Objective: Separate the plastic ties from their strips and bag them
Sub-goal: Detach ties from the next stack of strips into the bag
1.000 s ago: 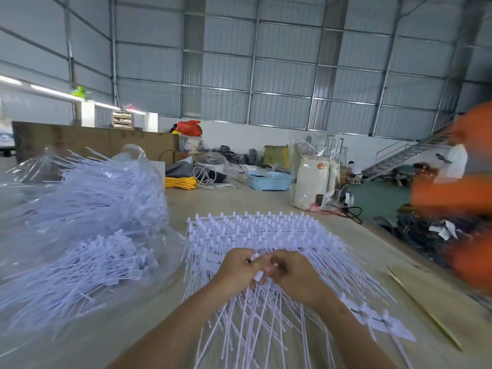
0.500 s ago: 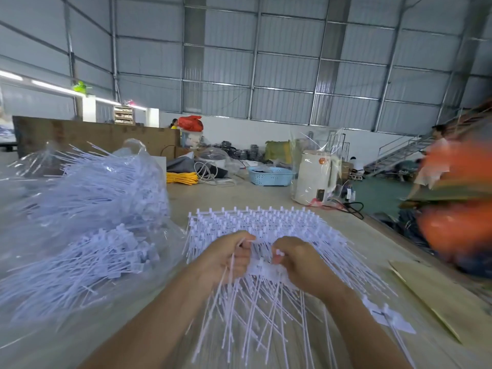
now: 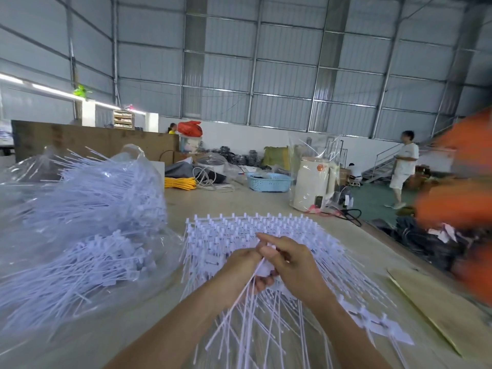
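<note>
- The left hand (image 3: 243, 272) and right hand (image 3: 290, 265) meet over the stack of tie strips (image 3: 253, 230), in the middle of the surface (image 3: 354, 251).
- Both grips are clamped: the left is curled round a bundle of loose ties (image 3: 239, 302) that hangs down towards the camera, and the right pinches a tie head against it.
- The ties look light, thin and springy, probably slick; pinching near the blocky head, not the whippy tail, seems the surest hold.
- The clear bag (image 3: 87, 235), already bulging with ties, lies just left of the strips, a short reach away.
- The surface's right edge runs close by, with a cardboard sheet (image 3: 436, 302) near it; open room lies ahead, before the blue basket (image 3: 269, 182).
</note>
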Action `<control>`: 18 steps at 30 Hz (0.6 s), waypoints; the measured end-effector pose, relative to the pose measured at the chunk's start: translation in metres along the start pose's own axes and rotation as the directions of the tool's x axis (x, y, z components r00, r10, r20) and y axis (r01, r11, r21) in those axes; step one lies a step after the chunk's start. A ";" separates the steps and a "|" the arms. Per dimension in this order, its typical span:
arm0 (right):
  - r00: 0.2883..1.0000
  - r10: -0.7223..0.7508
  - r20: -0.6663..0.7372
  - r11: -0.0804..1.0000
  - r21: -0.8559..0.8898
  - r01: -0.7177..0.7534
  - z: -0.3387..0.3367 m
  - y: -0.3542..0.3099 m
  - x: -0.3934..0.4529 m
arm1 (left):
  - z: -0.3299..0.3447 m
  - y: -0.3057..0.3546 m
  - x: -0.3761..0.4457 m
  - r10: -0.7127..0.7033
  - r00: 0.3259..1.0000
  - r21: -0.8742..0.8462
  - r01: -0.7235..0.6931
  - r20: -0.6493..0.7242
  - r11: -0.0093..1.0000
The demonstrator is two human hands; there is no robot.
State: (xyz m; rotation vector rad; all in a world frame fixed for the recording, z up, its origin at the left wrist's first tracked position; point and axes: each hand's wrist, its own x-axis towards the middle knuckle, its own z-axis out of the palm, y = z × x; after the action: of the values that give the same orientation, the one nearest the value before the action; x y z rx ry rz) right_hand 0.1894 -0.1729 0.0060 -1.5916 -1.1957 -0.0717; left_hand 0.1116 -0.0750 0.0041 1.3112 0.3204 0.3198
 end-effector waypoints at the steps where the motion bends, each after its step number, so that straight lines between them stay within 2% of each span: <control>1: 1.000 -0.027 -0.012 0.999 -0.025 0.027 0.000 0.002 0.000 | 0.002 0.001 -0.001 -0.056 0.998 -0.070 0.057 0.028 0.996; 4: 0.994 -0.107 0.013 0.985 -0.133 0.108 0.000 0.005 0.000 | 0.003 0.001 0.000 -0.159 0.984 -0.163 0.171 0.083 0.972; 8: 0.987 -0.157 0.019 0.955 -0.252 0.157 0.001 0.008 0.001 | 0.001 0.004 0.001 -0.141 0.989 -0.112 0.145 0.043 0.983; 12: 0.977 -0.213 0.008 0.926 -0.317 0.205 0.004 0.008 0.000 | -0.005 0.015 -0.002 -0.163 0.984 -0.048 0.166 0.069 0.985; 15: 0.977 -0.210 -0.039 0.956 -0.216 0.197 0.003 0.008 0.000 | -0.016 0.037 -0.007 -0.113 0.992 0.132 0.105 0.053 0.986; 18: 0.986 -0.147 -0.076 0.977 -0.169 0.133 -0.002 0.012 0.000 | -0.044 0.082 -0.019 0.034 0.999 0.218 -0.026 -0.032 0.976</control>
State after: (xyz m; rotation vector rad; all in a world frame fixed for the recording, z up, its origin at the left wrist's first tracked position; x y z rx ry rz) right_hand 0.1992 -0.1734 -0.0015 -1.6259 -1.2577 -0.3359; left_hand 0.0727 -0.0253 0.0751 1.5282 0.3738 0.3404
